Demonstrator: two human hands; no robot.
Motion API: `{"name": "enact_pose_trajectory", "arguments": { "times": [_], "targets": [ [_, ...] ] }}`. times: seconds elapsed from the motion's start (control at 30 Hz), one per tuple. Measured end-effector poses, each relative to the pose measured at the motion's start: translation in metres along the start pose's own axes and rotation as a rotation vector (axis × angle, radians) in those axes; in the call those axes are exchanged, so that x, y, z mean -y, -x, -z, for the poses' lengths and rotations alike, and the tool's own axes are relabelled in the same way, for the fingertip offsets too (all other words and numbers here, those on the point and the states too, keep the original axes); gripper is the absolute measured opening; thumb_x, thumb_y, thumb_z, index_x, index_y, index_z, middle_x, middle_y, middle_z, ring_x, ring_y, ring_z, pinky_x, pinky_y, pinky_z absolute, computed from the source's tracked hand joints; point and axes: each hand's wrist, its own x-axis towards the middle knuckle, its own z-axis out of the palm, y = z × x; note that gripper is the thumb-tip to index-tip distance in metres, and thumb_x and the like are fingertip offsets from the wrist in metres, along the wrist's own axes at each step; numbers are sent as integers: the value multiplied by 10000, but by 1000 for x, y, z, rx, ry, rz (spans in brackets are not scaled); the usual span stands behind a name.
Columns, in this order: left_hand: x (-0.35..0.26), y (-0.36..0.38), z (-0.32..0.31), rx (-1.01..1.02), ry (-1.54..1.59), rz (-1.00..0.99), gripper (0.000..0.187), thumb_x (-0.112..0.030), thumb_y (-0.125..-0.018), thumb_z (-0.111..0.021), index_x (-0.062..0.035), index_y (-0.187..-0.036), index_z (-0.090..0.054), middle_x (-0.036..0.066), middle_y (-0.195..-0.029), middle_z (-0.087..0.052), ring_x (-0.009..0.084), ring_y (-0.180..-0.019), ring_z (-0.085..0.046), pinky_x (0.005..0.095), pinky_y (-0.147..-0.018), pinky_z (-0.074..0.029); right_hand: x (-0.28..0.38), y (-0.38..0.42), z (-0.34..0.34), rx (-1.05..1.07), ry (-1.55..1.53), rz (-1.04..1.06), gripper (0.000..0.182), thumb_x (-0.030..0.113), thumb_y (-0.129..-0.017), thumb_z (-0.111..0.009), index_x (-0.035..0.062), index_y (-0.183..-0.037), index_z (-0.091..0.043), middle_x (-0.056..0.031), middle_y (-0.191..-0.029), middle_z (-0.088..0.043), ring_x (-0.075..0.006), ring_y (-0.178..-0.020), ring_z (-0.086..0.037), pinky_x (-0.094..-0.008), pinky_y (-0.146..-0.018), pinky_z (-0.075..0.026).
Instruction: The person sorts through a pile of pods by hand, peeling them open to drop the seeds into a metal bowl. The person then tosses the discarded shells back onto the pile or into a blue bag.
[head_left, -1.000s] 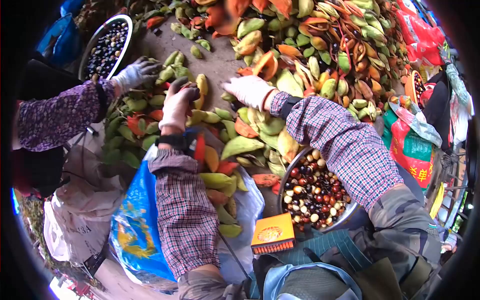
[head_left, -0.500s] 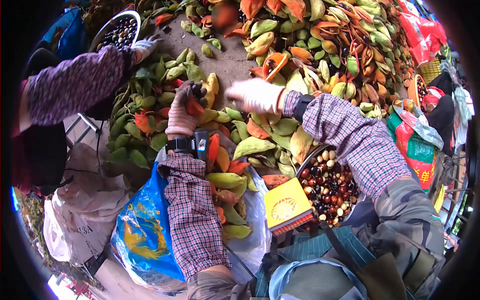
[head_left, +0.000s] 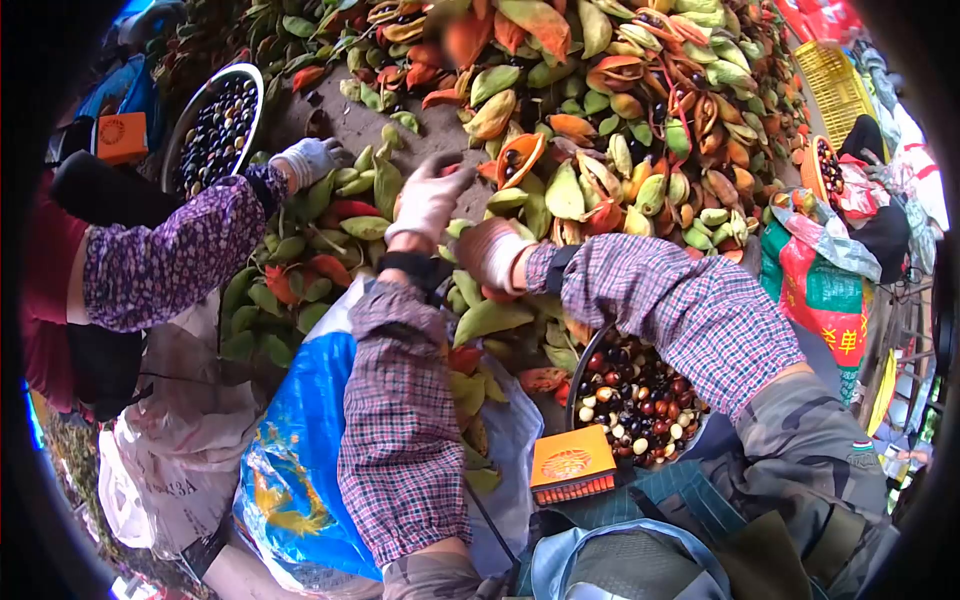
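Observation:
My left hand (head_left: 428, 200), in a striped glove with dark fingertips, reaches over the near edge of the pod pile, fingers apart and blurred. No pod shows in it. Close by on the right, my right hand (head_left: 492, 255), also gloved, is bent down among green seed pods (head_left: 490, 318); its fingertips are hidden, and I cannot tell what they hold. Ahead of both hands lies a split orange pod (head_left: 520, 158) with dark seeds inside. Below my right forearm stands a bowl (head_left: 572, 392) of brown, black and cream seeds (head_left: 640, 400).
A yellow-orange box (head_left: 573, 462) hangs at my chest beside the bowl. On the left, another person's gloved hand (head_left: 308, 160) touches pods near a white-rimmed bowl (head_left: 255, 110) of dark seeds. A blue bag (head_left: 300, 430) lies beside my left arm; a printed sack (head_left: 822, 290) stands right.
My left hand has moved forward and right, and the orange pod with black seeds no longer shows in it. My right hand has come down and nearer to me. The other person's hand has shifted down and right.

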Motion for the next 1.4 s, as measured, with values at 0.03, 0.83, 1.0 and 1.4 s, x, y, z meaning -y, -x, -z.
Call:
{"name": "enact_pose_trajectory", "arguments": {
  "times": [0.03, 0.83, 1.0, 1.4],
  "targets": [
    [-2, -11, -16, 17, -110, -112, 434, -236, -774, -705, -16, -1133, -599, 93, -947, -665, 155, -820, -628, 277, -730, -502, 3, -1, 1, 13, 32, -35, 407, 239, -533, -807, 129, -911, -707, -70, -957, -685, -231, -883, -668, -376, -694, -528],
    [-81, 128, -59, 705, 97, 197, 368, -285, -810, -657, -57, -1096, -614, 17, -913, -641, 97, -827, -578, 224, -724, -458, -88, 261, -7, 482, -731, 478, 286, 278, -882, -550, 74, -1080, -587, -166, -1018, -608, -281, -979, -595, -389, -829, -464],
    [-51, 157, -94, 920, -246, -359, 323, -115, -871, -602, -29, -1179, -560, 116, -1095, -609, 222, -1006, -583, 320, -898, -453, -144, 283, 12, 233, -429, -21, 309, 312, -870, -550, 61, -1045, -587, -163, -915, -634, -343, -855, -618, -411, -763, -494],
    [71, -30, -58, -136, -344, -279, 155, -64, -831, -580, -25, -974, -626, 97, -898, -659, 160, -823, -603, 267, -765, -473, -151, 16, 25, -543, 505, 113, 316, 216, -812, -477, 167, -1114, -558, -52, -1074, -562, -233, -1029, -522, -386, -818, -419]
  ]
}}
